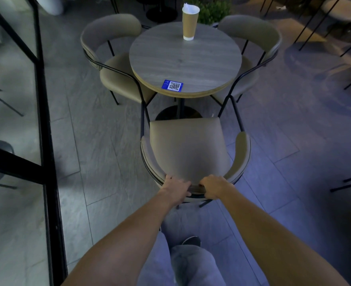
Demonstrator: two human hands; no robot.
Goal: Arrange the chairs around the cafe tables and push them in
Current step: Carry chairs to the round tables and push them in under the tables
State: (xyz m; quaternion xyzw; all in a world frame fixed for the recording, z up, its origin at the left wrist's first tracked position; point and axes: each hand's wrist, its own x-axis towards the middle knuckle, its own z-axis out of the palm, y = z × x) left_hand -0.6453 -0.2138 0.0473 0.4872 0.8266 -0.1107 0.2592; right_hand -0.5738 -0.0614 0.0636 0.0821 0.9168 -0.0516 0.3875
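Note:
A beige padded chair with a curved backrest and black metal legs stands in front of me, its seat facing the round wooden cafe table. The seat's front edge stops just short of the table's rim. My left hand and my right hand both grip the middle of the chair's backrest, side by side. Two matching chairs are tucked in at the table: one on the left and one on the right.
A tall paper cup stands on the table's far side and a blue QR sticker lies near its front edge. A black-framed glass wall runs along the left. More chair legs and another table are on the right.

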